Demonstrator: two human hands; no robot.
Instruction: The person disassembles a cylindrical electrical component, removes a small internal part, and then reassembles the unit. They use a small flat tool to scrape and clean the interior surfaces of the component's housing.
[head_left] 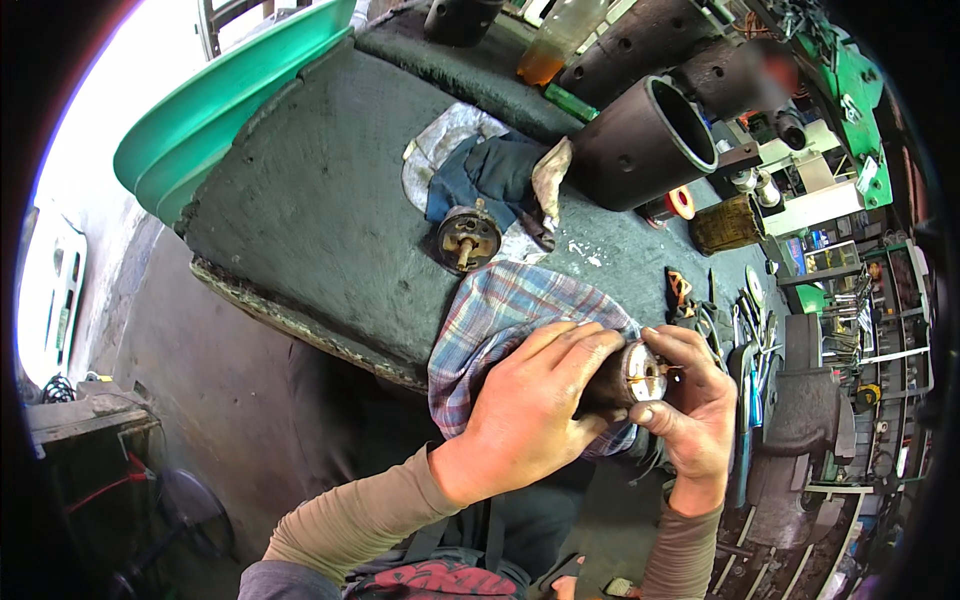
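Observation:
A short, dark metal cylinder [640,374] with a shiny, stained end face is held between both hands above the bench edge. My left hand [545,400] wraps its fingers over the cylinder's left side. My right hand [695,395] grips the shiny end, thumb below and fingers above. Beneath the hands, a plaid cloth [520,305] drapes over the edge. Further off lies a round metal part [468,241] with a short central shaft, apart from both hands. It rests against a blue rag [485,172] on a whitish cloth [440,145].
A large dark pipe [640,145] and a rusty can [728,225] stand at the right. Wrenches [762,335] lie by a bench vise [800,410]. A green basin [225,110] sits beyond the left bench edge. A bottle with orange liquid [545,62] stands at the back.

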